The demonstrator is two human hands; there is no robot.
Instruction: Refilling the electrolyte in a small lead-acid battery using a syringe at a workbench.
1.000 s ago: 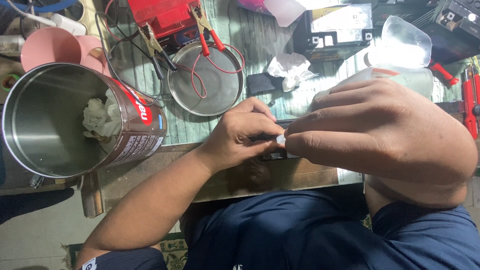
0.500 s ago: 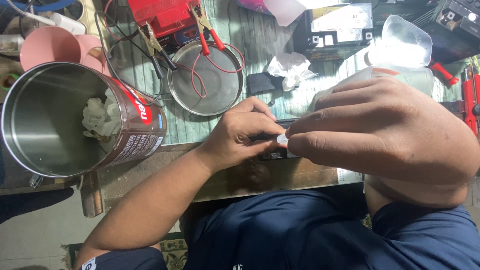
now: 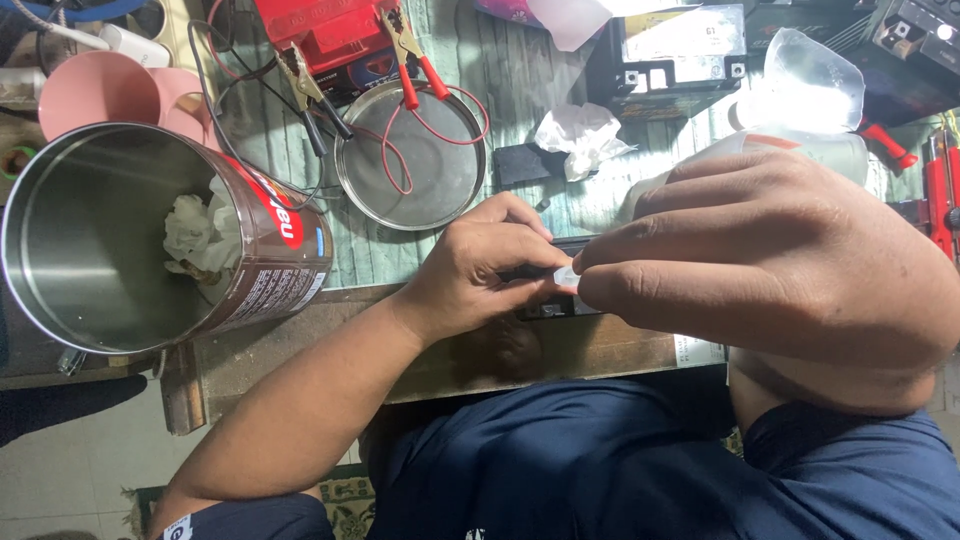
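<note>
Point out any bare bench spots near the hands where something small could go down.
Free: the green mat strip between the big steel can and the round metal lid, and the wooden bench edge below the can. Crowded: the far side, with red clip leads, black battery, crumpled tissue and plastic bottle.

2 hands (image 3: 480,270), 1 tin can (image 3: 150,240), 2 pink cups (image 3: 95,90).
</note>
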